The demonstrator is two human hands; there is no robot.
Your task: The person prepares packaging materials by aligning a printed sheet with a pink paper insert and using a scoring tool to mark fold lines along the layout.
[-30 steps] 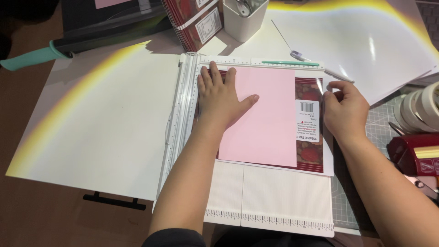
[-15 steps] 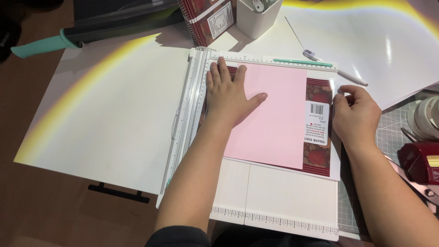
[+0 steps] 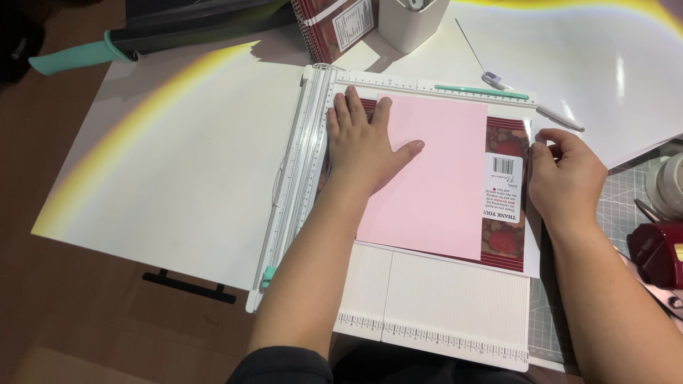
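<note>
A pink sheet of paper [image 3: 437, 185] lies on a white paper trimmer and scoring board [image 3: 441, 299], over a dark red floral patterned sheet [image 3: 506, 242] with a white label. My left hand [image 3: 363, 146] presses flat on the pink sheet's left part, fingers spread, beside the trimmer's ruler rail [image 3: 302, 171]. My right hand [image 3: 565, 178] rests at the right edge of the patterned sheet, fingers curled on that edge. A small teal blade slider [image 3: 269, 276] sits low on the rail.
A large white sheet [image 3: 178, 178] lies to the left and another [image 3: 612, 78] at the upper right. Behind stand a spiral notebook [image 3: 338, 25], a white container [image 3: 413, 21] and a teal-ended tube [image 3: 71, 57]. A pen [image 3: 530, 107], red tape dispenser [image 3: 658, 252] and tape roll [image 3: 669, 185] sit right.
My left hand has slid left toward the rail, and the pink sheet has shifted left, uncovering more of the red patterned sheet. My right hand stays at the right edge.
</note>
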